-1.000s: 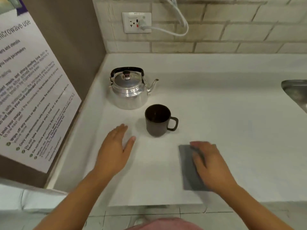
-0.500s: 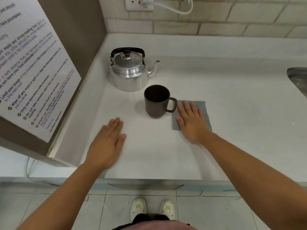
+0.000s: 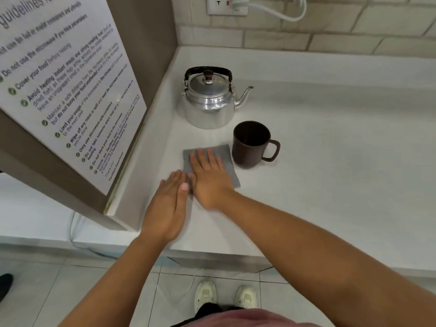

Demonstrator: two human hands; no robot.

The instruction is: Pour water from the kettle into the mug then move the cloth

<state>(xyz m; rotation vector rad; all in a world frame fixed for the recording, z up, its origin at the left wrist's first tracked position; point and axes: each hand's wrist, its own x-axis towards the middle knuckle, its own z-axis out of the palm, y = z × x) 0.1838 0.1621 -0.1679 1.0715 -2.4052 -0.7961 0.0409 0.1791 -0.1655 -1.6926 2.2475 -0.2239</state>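
A shiny metal kettle (image 3: 207,102) with a black handle stands near the counter's back left corner, spout pointing right. In front of it to the right is a dark brown mug (image 3: 250,145), handle to the right; I cannot tell what is inside. A grey cloth (image 3: 224,153) lies flat just left of the mug. My right hand (image 3: 210,178) presses flat on the cloth, fingers spread. My left hand (image 3: 167,208) rests flat on the counter, its thumb against the cloth's near left corner.
The white counter (image 3: 330,161) runs to the right. A brown panel with a printed notice (image 3: 66,90) walls off the left side. A wall socket (image 3: 226,4) with a white cable is behind the kettle. The counter's front edge (image 3: 212,251) lies close below my hands.
My right hand has slid the cloth from the mug's right side around its front to its left side. My left hand stayed flat on the counter. Kettle and mug have not moved.
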